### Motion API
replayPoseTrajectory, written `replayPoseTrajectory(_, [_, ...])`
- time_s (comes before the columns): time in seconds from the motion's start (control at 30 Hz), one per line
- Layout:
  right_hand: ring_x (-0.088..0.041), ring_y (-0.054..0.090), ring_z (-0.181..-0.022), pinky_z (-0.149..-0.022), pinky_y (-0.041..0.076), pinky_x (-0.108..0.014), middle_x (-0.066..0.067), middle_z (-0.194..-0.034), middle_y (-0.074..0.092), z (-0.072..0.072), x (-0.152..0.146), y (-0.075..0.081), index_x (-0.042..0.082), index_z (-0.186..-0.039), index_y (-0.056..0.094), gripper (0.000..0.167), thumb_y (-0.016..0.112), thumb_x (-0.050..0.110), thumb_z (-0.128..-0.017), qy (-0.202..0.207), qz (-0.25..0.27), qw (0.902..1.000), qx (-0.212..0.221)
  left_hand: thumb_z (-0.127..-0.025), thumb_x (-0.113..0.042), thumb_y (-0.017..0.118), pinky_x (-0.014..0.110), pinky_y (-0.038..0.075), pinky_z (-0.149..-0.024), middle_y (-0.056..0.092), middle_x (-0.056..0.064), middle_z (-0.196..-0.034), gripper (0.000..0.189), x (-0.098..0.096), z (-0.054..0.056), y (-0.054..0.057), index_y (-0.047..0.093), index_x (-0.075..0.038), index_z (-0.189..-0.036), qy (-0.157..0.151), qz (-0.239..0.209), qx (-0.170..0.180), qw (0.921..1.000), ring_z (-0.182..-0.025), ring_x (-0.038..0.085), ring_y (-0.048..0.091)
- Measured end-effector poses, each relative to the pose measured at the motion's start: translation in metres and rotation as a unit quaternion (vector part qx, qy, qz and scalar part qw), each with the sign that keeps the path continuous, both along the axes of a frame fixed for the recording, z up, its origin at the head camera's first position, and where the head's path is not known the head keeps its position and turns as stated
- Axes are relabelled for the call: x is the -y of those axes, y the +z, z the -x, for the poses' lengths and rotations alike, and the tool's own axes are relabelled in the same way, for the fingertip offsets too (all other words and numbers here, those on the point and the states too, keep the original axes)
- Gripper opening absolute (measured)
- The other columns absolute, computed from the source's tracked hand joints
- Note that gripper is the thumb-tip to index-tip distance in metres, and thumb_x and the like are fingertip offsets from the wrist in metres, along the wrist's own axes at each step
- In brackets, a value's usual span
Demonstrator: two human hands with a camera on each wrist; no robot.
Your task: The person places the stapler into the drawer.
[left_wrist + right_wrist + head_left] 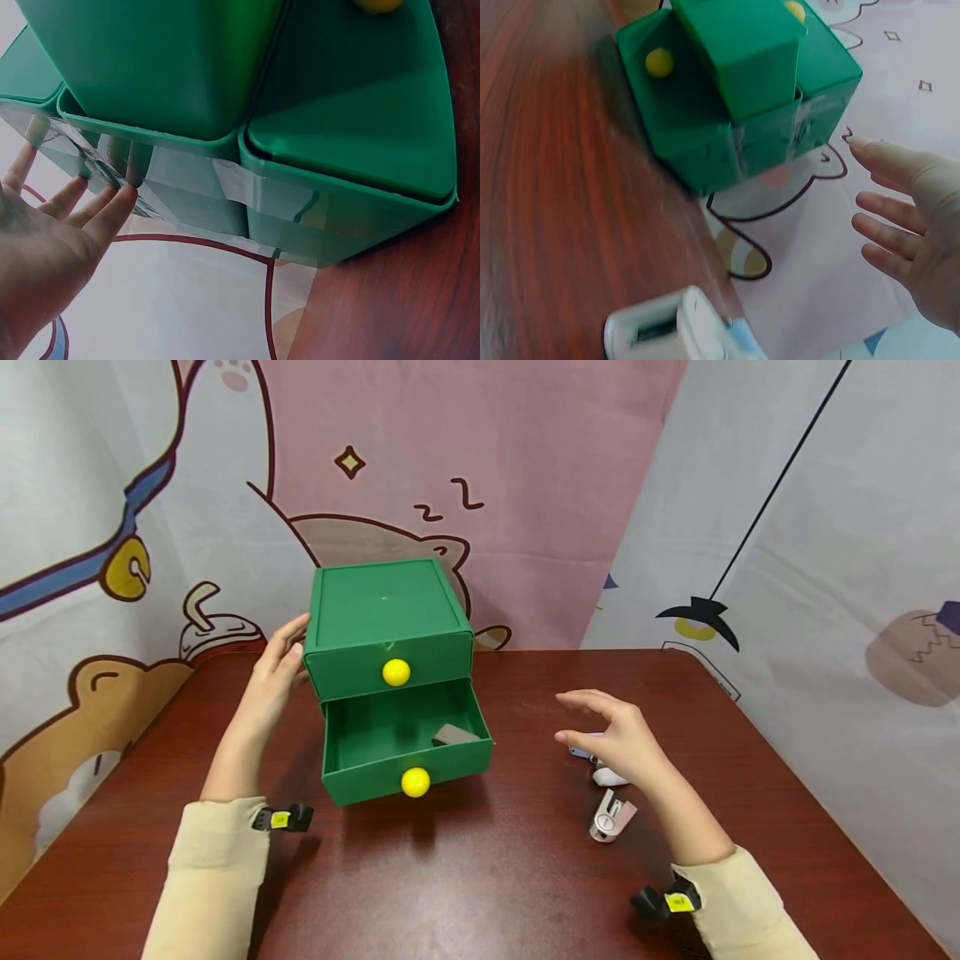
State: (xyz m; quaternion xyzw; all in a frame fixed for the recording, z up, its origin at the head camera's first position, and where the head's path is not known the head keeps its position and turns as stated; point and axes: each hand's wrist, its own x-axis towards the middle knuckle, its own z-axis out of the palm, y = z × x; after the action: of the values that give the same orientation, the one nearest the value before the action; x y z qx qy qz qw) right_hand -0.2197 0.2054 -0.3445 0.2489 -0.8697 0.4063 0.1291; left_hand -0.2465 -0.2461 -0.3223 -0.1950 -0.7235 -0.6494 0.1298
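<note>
A green drawer cabinet [386, 602] with yellow knobs stands left of centre on the table. Its middle drawer [375, 781] is pulled out, and a flat grey piece [453, 735] lies inside at the right. My left hand [276, 672] is at the cabinet's left side; in the left wrist view its extended fingertips meet the clear tape on that wall. My right hand [618, 739] hovers over the right half of the table, thumb and fingers apart with nothing between them. Below it lies a small pale stapler [611, 817].
Beside the stapler, partly behind my right hand, are a white rounded item [609, 777] and a small blue item [581, 750] with a metal ring. A cartoon-printed curtain [525, 485] hangs behind the dark red wooden table [480, 877].
</note>
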Motion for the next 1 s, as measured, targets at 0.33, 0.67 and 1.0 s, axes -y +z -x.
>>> replayPoseTrajectory(0.33, [-0.023, 0.053, -0.115, -0.094, 0.039, -0.047, -0.003, -0.12, 0.062, 0.004, -0.032, -0.019, 0.011, -0.12, 0.067, 0.045, 0.082, 0.016, -0.078, -0.019, -0.019, 0.9996, 0.012, -0.104, -0.025, 0.039, 0.029, 0.039, -0.094, 0.028, 0.013, -0.15, 0.05, 0.0, 0.0, -0.002, 0.029, -0.015, -0.152, -0.003, -0.001, -0.002, 1.0, -0.123, 0.018, 0.044])
replayPoseTrajectory(0.67, [-0.024, 0.055, -0.11, -0.09, 0.04, -0.052, -0.003, -0.117, 0.063, 0.006, -0.064, -0.037, 0.01, -0.119, 0.067, 0.047, 0.083, 0.018, -0.076, -0.022, -0.05, 0.9983, 0.023, -0.104, -0.024, 0.039, 0.025, 0.04, -0.092, 0.028, 0.014, -0.149, 0.049, 0.001, 0.0, -0.001, 0.029, -0.015, -0.152, -0.01, -0.005, -0.009, 0.9999, -0.121, 0.017, 0.045])
replayPoseTrajectory(1.0, [-0.021, 0.058, -0.105, -0.088, 0.044, -0.041, -0.003, -0.114, 0.065, 0.011, -0.086, -0.055, 0.007, -0.118, 0.067, 0.046, 0.082, 0.02, -0.077, -0.027, -0.072, 0.9951, 0.062, -0.104, -0.025, 0.039, 0.023, 0.04, -0.091, 0.029, 0.012, -0.149, 0.049, -0.001, 0.0, -0.001, 0.029, -0.015, -0.151, -0.009, -0.006, -0.007, 0.9999, -0.121, 0.017, 0.045])
